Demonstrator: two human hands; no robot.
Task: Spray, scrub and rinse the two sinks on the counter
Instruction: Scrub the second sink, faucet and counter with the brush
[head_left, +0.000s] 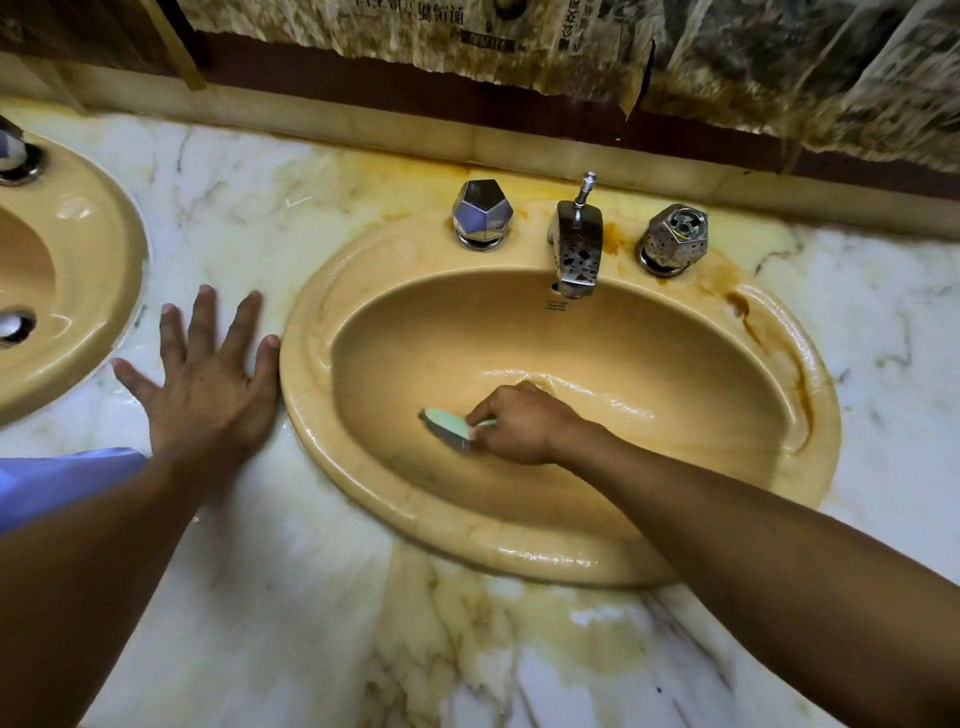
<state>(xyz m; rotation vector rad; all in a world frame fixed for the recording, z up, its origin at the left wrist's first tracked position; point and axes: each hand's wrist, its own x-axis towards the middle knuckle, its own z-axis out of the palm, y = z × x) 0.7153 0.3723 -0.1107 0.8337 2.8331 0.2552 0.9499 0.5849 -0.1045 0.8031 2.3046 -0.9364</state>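
Where the counter (291, 597) comes nearest: veined white marble with yellow stains, and a wet sheen along the sink's near rim.
Sleeve (62, 483): blue, at the counter's left near edge, over the left forearm.
Right hand (519, 423): down in the bowl, fingers curled round the brush handle.
Brush (448, 427): pale green back, dark bristles pressed to the near-left wall of the bowl.
Left hand (208, 384): flat on the counter between the two sinks, fingers spread and straight, holding nothing; its little-finger side touches the right sink's rim.
Right sink (519, 558): tan oval set in the counter's middle, with shallow rippled water at the bottom.
Left sink (111, 291): same tan, at the counter's left edge.
Rust streak (748, 317): on the right sink's far-right rim.
Spout (575, 249): pitted chrome at the back rim, between the left knob (482, 214) and the right knob (674, 238); no stream shows.
Papers (727, 62): torn and stained, on the wall behind.
Step in hand: scrubbing the right sink, by my reading.
Next move: probably carrying the bristles round to the far wall and the rust, then turning a knob to rinse.
Hidden or unclear: the right sink's drain, behind the hand; most of the left sink, cut off; no spray bottle in view; whether the left sink is done cannot be told.
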